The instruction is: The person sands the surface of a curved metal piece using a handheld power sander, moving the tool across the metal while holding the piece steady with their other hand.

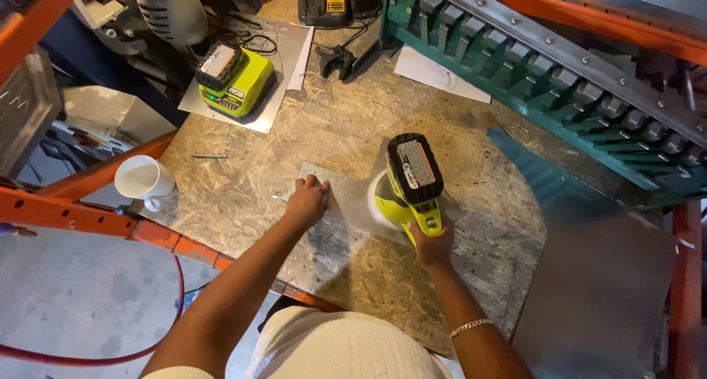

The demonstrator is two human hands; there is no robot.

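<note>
My left hand (pixel 308 199) flat, pinning metal sheet (pixel 346 202) on bench (pixel 243 187). My right hand (pixel 431 243) grips yellow-green cordless polisher (pixel 411 184), pad on sheet. Polishing step, I judge; next needs steady pressure.

A metal sheet (pixel 346 217) is pressed flat on the chipboard bench (pixel 236 195) by the left hand (pixel 308 200), fingers spread near its far corner. A yellow-green cordless tool (pixel 411 187) is gripped by the right hand (pixel 431 244), its white round pad set on the sheet. A white cup (pixel 142 179) is seen at the bench's left edge, a battery charger (pixel 236 78) farther back, and a green toothed machine (pixel 545 77) at the right.
</note>
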